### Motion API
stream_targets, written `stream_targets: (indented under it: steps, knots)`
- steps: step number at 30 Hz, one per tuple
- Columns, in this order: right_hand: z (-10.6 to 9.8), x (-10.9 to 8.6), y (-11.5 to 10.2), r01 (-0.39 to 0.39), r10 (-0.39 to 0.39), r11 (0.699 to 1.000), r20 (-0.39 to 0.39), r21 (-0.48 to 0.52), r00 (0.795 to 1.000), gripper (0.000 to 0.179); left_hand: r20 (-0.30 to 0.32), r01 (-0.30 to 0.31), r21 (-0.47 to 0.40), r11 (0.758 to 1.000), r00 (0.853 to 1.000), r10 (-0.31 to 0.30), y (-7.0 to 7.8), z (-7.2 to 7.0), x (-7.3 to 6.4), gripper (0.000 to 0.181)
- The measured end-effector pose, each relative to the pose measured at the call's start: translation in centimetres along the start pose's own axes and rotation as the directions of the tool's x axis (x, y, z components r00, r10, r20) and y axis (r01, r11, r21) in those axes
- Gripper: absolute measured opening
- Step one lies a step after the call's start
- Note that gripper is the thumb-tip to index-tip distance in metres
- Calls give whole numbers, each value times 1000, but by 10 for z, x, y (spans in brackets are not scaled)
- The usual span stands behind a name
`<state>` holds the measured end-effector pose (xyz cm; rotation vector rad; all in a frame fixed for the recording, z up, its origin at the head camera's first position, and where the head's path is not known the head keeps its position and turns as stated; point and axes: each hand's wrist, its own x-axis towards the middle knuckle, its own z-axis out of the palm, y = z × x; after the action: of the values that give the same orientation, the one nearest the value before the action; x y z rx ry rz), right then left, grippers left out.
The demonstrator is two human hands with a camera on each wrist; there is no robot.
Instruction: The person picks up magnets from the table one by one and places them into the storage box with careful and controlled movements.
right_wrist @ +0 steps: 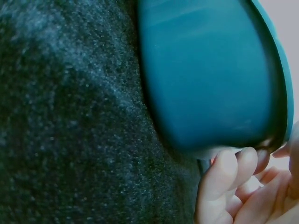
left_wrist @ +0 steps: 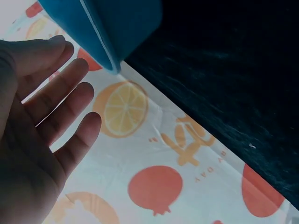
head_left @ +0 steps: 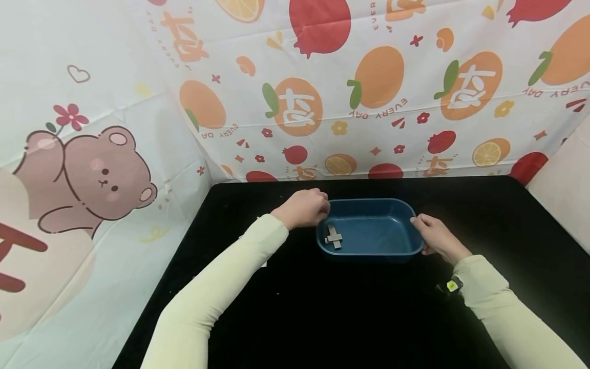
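A blue rectangular basin (head_left: pixel 373 233) with rounded corners stands on the black table. Inside its left end lie small grey metallic pieces (head_left: pixel 334 238), crossed over one another; they look like USB sticks, but their kind is too small to tell. My right hand (head_left: pixel 438 237) grips the basin's right rim, the thumb on top and the curled fingers (right_wrist: pixel 224 170) below the lip. At the left end, my left hand (head_left: pixel 305 208) is held beside the rim. In the left wrist view its fingers (left_wrist: pixel 65 123) are loosely bent, apart from the basin, with nothing visible in them.
The black table (head_left: pixel 295 312) reaches the fruit-print cloth (head_left: pixel 341 141) behind it. A bear-print cloth (head_left: pixel 106 174) hangs at the left. Small pale bits (head_left: pixel 264 265) show by the left sleeve, which partly hides them.
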<state>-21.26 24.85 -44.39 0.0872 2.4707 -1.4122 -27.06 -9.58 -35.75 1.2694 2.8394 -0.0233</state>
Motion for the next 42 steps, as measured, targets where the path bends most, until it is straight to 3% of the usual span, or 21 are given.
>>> stream_targets:
  steps: [9,29,42]
  knots:
    - [1,1,0,-12,12,1000,2,-5,1000,50,-42,77,-44,996,996,-79,-19,4,-24,13]
    - [-7,2,-4,-34,35,999,41,-17,999,47,-60,164,-152,975,983,-175,-52,14,-78,14]
    - [-24,1,-9,-106,98,994,218,29,971,40,-43,275,-183,944,957,-287,-78,28,-122,14]
